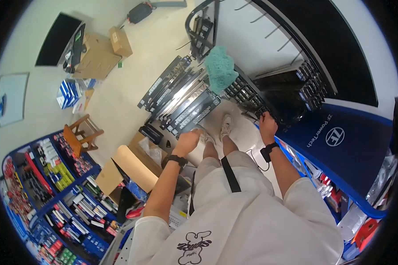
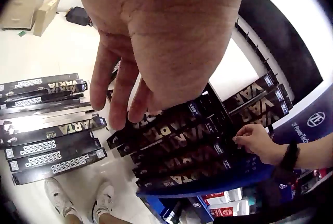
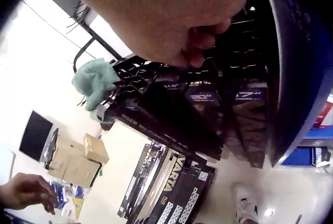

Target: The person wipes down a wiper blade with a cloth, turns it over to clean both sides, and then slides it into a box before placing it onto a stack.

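Note:
A black wire rack (image 3: pixel 242 52) holds several dark VARTA boxes (image 2: pixel 182 143) in a row. At its near end my right hand (image 1: pixel 268 128) has its fingers curled on the rack's edge; the thumb and forefinger of that right hand (image 2: pixel 258 143) are close together there. Palm and loosely bent fingers of my left hand (image 2: pixel 161 42) hang with nothing in them. In the head view the left hand (image 1: pixel 189 142) is beside the long dark boxes (image 1: pixel 192 115) stacked on the floor. A green cloth (image 1: pixel 221 69) lies over the rack's far end.
Open cardboard boxes (image 1: pixel 139 165) stand by my left side, near a wooden stool (image 1: pixel 82 134) and blue shelves of small packages (image 1: pixel 66 185). A blue ZF PowerTech panel (image 1: pixel 340 137) is on the right. More dark boxes (image 1: pixel 305 88) are on a rack by the wall.

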The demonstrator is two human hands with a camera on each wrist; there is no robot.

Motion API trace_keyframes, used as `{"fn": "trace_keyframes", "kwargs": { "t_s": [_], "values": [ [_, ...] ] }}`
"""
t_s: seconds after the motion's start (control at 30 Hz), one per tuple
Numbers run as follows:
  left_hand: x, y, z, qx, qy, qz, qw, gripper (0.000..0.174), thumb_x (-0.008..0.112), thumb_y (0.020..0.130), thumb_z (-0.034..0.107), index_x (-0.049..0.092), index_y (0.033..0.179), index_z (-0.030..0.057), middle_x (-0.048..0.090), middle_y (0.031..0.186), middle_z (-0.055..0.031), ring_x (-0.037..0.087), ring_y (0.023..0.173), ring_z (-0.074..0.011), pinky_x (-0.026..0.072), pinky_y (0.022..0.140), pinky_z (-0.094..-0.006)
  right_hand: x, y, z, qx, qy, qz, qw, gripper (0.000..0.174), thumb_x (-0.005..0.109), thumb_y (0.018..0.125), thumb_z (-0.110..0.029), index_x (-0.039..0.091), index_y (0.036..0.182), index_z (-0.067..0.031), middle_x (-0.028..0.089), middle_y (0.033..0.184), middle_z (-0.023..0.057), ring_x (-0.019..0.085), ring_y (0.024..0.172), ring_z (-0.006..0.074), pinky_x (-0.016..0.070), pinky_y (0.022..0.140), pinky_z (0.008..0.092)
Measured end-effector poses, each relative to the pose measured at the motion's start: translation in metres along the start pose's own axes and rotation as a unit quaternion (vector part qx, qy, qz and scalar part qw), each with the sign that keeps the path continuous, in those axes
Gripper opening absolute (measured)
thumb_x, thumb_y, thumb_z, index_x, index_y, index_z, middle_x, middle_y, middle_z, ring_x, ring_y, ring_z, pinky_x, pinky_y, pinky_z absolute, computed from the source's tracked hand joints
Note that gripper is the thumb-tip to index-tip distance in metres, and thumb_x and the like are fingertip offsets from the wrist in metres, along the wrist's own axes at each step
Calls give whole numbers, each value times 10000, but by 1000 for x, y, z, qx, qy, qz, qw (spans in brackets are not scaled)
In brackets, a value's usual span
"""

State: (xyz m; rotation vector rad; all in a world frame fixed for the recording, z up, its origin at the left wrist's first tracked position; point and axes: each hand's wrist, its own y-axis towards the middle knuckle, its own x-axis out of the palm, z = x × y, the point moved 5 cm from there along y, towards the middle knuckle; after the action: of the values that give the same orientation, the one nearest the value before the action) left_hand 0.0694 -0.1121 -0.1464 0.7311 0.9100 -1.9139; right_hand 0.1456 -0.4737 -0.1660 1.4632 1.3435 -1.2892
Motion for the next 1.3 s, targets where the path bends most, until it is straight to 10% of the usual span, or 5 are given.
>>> {"fn": "trace_keyframes", "kwargs": {
  "t_s": [0.7, 1.3],
  "values": [
    [38, -37, -84, -162, 23, 92, 982, 175, 584, 828, 52, 585, 1002, 62, 662, 959, -128, 697, 847, -320, 556, 664, -439, 82, -11, -164, -358, 28, -150, 921, 124, 619, 921, -162, 620, 1030, -103, 710, 843, 170, 680, 723, 401, 534, 620, 495],
    [154, -39, -156, -301, 62, 148, 940, 258, 590, 818, 42, 640, 1068, 86, 645, 1028, -73, 613, 1029, -268, 499, 830, -409, 217, 9, -167, -380, -60, -283, 879, 200, 645, 887, -106, 599, 1081, -88, 628, 1080, 120, 643, 970, 381, 525, 812, 485]
  ]
}}
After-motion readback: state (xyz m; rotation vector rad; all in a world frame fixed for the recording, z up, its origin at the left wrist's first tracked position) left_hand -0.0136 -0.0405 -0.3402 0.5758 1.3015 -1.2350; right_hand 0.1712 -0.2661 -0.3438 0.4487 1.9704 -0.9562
